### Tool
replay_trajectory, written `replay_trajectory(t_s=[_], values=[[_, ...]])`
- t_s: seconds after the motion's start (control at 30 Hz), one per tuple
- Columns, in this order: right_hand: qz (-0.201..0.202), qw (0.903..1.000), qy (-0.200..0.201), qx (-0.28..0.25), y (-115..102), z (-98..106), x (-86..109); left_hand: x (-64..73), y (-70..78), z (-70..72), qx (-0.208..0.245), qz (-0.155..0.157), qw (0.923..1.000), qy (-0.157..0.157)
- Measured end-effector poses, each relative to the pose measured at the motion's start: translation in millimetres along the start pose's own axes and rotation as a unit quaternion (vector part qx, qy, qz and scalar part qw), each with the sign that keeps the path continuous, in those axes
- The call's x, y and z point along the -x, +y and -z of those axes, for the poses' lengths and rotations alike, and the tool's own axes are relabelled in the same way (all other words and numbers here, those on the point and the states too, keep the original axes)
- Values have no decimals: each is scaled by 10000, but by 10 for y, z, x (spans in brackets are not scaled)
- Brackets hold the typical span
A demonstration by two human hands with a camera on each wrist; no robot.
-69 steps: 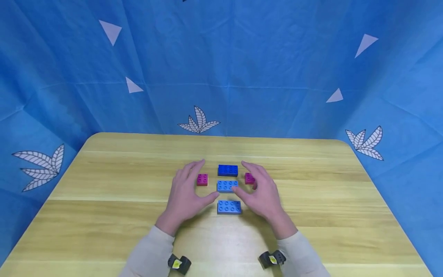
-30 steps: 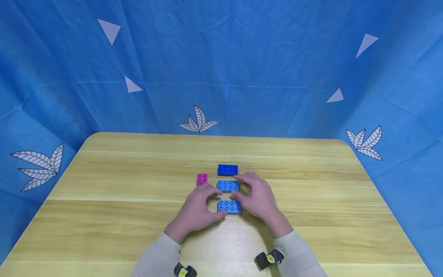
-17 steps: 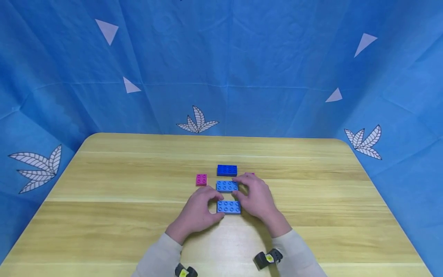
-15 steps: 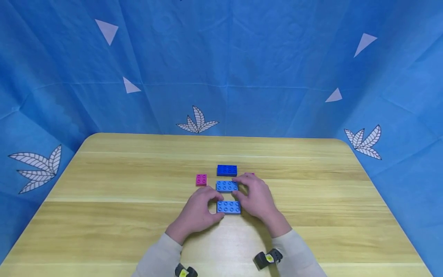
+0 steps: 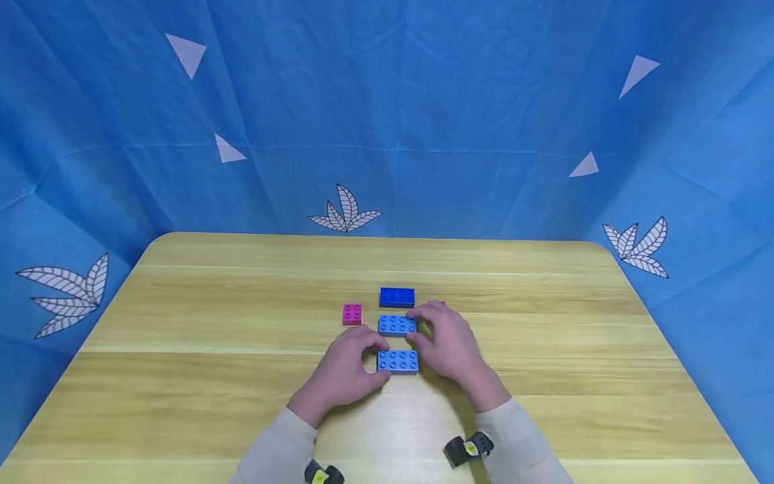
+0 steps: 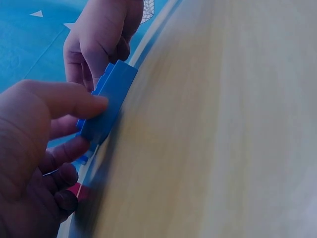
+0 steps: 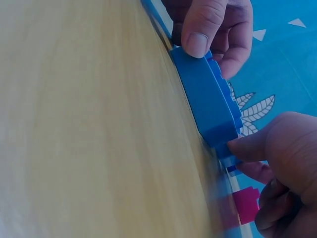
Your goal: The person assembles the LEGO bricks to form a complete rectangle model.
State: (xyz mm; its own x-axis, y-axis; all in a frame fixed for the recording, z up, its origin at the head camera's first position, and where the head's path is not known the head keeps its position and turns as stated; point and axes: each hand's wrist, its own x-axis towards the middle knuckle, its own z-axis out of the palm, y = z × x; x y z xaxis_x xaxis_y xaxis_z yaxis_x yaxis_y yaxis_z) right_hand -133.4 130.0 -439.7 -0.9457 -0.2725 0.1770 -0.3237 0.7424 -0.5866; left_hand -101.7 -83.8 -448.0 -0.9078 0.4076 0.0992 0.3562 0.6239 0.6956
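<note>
Nearest me on the table, a light blue toy building brick lies crosswise. My left hand pinches its left end, thumb on the near long side and a finger behind; the left wrist view shows the thumb on the same blue brick. Just beyond lies a second light blue brick. My right hand pinches its right end between thumb and index finger. A dark blue brick sits farther back. The small pink brick is on the left; another pink brick is mostly hidden behind my right hand in the head view.
The wooden table runs back to a blue curtain printed with white triangles and leaves. Black straps with small devices sit on both sleeves, one being the right wrist device.
My left hand came nearer me, from beside the left pink brick to the nearest brick, and took its end. My right hand closed on the middle brick. The nearest brick shifted slightly left.
</note>
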Motion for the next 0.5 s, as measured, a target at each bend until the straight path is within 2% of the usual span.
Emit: replay_trajectory(t_s=[0.5], values=[[-246,9994,-151,182,0,29,29,26,-53,54,86,-69,9999,129]])
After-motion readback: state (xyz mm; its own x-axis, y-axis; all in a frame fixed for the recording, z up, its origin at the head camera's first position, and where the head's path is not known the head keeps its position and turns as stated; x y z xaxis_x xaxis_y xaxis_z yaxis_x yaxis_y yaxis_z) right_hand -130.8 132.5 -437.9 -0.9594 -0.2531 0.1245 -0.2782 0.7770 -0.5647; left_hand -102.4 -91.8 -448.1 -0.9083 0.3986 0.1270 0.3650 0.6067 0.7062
